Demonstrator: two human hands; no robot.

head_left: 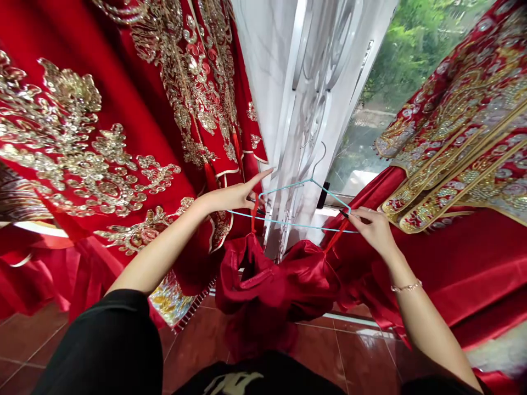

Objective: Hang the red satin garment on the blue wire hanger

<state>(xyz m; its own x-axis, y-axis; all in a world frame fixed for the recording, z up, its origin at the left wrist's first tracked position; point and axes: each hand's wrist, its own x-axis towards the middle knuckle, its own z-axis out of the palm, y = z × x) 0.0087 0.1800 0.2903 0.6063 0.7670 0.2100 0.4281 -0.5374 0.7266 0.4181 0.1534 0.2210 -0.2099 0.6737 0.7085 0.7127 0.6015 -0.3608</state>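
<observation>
Head view: your left hand (230, 198) and right hand (371, 230) each pinch the hanger (288, 224); a loose pinch lets the red strap (336, 235) slip.

Daylight is coming through the window (395, 99), glare is shining on the floor tiles (362, 356), and wide-angle distortion is bending the frame edges.
</observation>
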